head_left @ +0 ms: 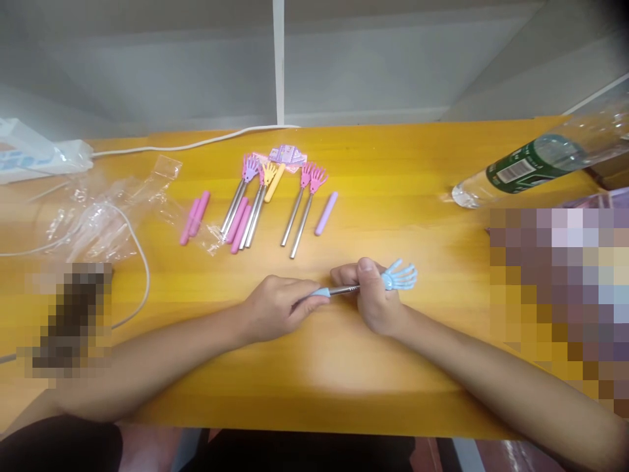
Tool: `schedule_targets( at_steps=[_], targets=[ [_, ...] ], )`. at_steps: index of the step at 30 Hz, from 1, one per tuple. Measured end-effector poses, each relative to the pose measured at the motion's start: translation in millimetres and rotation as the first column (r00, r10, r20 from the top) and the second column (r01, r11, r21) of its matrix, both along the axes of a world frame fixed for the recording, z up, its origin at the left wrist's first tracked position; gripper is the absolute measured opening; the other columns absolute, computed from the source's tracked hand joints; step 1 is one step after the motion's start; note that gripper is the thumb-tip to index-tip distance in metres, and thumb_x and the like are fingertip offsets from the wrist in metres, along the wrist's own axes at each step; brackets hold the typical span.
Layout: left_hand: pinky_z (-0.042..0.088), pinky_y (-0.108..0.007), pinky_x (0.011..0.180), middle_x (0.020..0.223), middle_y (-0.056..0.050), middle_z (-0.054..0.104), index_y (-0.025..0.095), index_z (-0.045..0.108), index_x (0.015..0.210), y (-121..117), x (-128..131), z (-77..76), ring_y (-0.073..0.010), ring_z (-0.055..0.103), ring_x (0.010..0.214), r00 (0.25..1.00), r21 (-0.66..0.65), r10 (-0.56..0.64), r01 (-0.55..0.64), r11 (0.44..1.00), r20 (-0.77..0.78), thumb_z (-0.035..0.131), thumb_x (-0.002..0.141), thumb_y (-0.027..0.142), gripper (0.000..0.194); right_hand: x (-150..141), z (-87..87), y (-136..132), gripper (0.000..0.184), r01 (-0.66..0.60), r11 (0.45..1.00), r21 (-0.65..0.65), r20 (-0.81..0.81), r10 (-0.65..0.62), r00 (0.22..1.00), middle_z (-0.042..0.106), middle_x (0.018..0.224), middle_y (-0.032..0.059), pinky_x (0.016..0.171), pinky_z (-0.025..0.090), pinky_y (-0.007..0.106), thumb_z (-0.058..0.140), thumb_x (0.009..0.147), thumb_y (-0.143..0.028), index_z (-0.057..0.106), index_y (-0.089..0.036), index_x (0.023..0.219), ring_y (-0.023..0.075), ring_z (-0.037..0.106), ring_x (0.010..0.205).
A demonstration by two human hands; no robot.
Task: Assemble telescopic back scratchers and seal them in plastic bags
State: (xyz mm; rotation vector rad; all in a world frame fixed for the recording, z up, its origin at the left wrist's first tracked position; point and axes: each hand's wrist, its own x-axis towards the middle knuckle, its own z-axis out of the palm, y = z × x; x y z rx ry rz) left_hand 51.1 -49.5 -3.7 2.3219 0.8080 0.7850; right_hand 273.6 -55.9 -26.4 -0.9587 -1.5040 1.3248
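Note:
Both hands grip one back scratcher [400,275] with a light blue hand-shaped head and a metal rod. My left hand [280,305] is closed around its blue handle, whose front end shows past the fingers. Near the head, my right hand [374,295] wraps the rod, thumb on top, and the blue claw sticks out to the right. A short stretch of bare rod shows between the hands. Beyond them lie pink back scratchers [307,196], purple ones [249,169] and a yellow one [268,174], with loose pink handles [199,215], a yellow handle [275,183] and a lilac handle [326,214].
Clear plastic bags [93,223] and a white cable [142,262] spread over the table's left side. A white power strip [44,154] sits at the back left. A green-labelled bottle [525,164] lies at the right. Small purple packets [287,155] rest near the back edge.

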Motion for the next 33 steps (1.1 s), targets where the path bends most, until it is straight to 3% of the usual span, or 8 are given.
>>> schedule_targets(
  at_steps=[17, 24, 28, 31, 33],
  targets=[
    [0.043, -0.025, 0.063, 0.073, 0.001, 0.065, 0.018, 0.065, 0.092, 1.9, -1.0, -2.3, -0.0123, 0.059, 0.063, 0.999, -0.069, -0.009, 0.006, 0.998, -0.037, 0.048, 0.113, 0.036, 0.032, -1.5, -14.0, 7.0, 0.063, 0.019, 0.999, 0.029, 0.010, -0.020, 1.000, 0.022, 0.060, -0.0024, 0.057, 0.019, 0.036, 0.021, 0.115, -0.063, 0.024, -0.024, 0.065, 0.0167, 0.022, 0.055],
    [0.046, -0.026, 0.071, 0.081, 0.001, 0.068, 0.020, 0.062, 0.093, 5.6, -0.1, 1.4, -0.0146, 0.064, 0.073, 0.994, -0.279, -0.020, -0.011, 0.960, -0.107, 0.043, 0.114, 0.041, 0.036, 7.2, -10.6, 23.9, 0.063, -0.093, 0.996, -0.003, 0.018, 0.093, 0.995, 0.026, 0.061, -0.0031, 0.057, 0.022, 0.035, 0.030, 0.114, -0.064, 0.030, -0.023, 0.066, 0.0160, 0.025, 0.056],
    [0.052, -0.029, 0.086, 0.105, -0.003, 0.077, 0.022, 0.068, 0.118, 6.7, 0.6, 2.9, -0.0185, 0.073, 0.095, 0.996, -0.360, -0.040, 0.008, 0.933, -0.080, 0.042, 0.114, 0.042, 0.033, 12.7, -8.6, 27.6, 0.062, -0.160, 0.987, -0.032, -0.044, 0.158, 0.986, 0.028, 0.062, -0.0031, 0.057, 0.023, 0.034, 0.033, 0.113, -0.065, 0.033, -0.023, 0.068, 0.0162, 0.026, 0.058],
    [0.052, -0.031, 0.102, 0.133, -0.003, 0.075, 0.028, 0.059, 0.144, 6.7, 0.2, 1.9, -0.0199, 0.072, 0.117, 0.998, -0.375, -0.058, 0.045, 0.926, -0.025, 0.042, 0.114, 0.039, 0.036, 14.6, -7.0, 27.5, 0.062, -0.184, 0.982, -0.052, -0.066, 0.181, 0.981, 0.029, 0.064, -0.0030, 0.057, 0.022, 0.035, 0.033, 0.112, -0.067, 0.035, -0.023, 0.069, 0.0166, 0.025, 0.059],
    [0.051, -0.031, 0.107, 0.139, -0.003, 0.072, 0.029, 0.057, 0.148, 6.6, -0.5, 0.8, -0.0198, 0.071, 0.123, 0.998, -0.368, -0.063, 0.056, 0.928, -0.005, 0.043, 0.114, 0.039, 0.038, 15.6, -6.5, 27.1, 0.061, -0.188, 0.981, -0.056, -0.065, 0.184, 0.981, 0.029, 0.064, -0.0030, 0.058, 0.022, 0.035, 0.034, 0.113, -0.066, 0.035, -0.023, 0.069, 0.0167, 0.025, 0.059]
  ],
)
